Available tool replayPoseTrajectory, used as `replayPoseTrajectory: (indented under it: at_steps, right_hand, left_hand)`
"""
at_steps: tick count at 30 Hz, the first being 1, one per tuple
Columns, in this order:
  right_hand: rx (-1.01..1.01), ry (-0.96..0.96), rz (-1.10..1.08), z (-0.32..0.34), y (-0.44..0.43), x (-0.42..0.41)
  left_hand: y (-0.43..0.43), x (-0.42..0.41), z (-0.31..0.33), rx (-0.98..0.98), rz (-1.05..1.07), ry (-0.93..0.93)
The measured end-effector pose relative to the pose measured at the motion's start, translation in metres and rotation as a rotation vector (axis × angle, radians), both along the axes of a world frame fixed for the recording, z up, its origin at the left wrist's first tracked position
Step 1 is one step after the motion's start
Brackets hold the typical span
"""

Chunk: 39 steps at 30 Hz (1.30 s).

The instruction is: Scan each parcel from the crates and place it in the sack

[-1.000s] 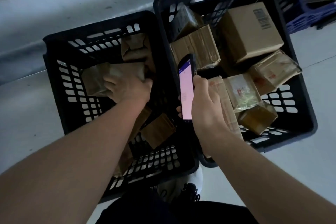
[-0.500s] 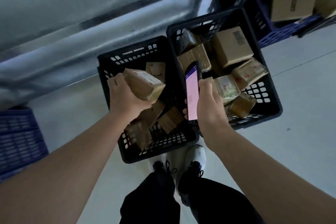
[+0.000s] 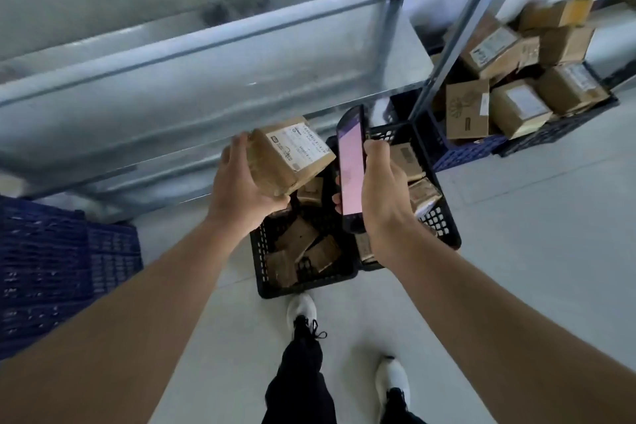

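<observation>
The left hand [image 3: 246,184] is gripping a brown cardboard parcel with a white printed label [image 3: 289,157]. Its fingers are curling round the parcel's left side and underside. The parcel is being held in the air above the far end of the black slatted plastic crate [image 3: 257,251], tilted, with the label face turned upward.

The right hand [image 3: 382,193] is holding a black handheld scanner with a lit pink screen [image 3: 351,172]. Its fingers are wrapping round the device's right edge and back. The scanner is standing nearly upright above the right wall of the black slatted plastic crate, just beside the parcel and not touching it.

Several loose brown parcels [image 3: 297,239] are lying inside the black slatted plastic crate. A second black plastic crate [image 3: 445,231], also holding brown parcels, is standing against its right wall. A blue plastic crate [image 3: 65,272] is standing well to its left. A grey metal rack [image 3: 206,45] is rising beyond its far end. A blue crate of cardboard cartons [image 3: 457,151] is sitting beyond it to the far right.
</observation>
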State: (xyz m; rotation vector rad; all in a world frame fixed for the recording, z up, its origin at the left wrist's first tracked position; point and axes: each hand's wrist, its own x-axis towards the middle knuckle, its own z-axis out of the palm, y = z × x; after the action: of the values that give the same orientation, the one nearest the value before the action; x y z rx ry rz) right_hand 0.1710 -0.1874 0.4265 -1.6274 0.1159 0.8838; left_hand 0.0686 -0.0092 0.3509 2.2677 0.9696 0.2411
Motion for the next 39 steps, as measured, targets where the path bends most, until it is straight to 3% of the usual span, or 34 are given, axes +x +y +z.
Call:
replayPoseTrajectory:
  at_steps: [13, 22, 32, 39]
  right_hand:
    - [0.114, -0.223, 0.224, 0.225, -0.091, -0.007]
    - [0.198, -0.225, 0.297, 0.372, -0.136, -0.023]
    - [0.369, -0.236, 0.352, 0.444, -0.143, -0.047]
    - [0.255, -0.265, 0.468, 0.478, -0.165, -0.066]
  left_hand:
    - [-0.066, -0.036, 0.237, 0.255, 0.035, -0.297]
    - [-0.081, -0.057, 0.388, 0.39, -0.045, -0.434]
    - [-0.077, -0.085, 0.47, 0.488, -0.049, -0.601]
    - [-0.057, -0.103, 0.504, 0.559, -0.104, -0.637]
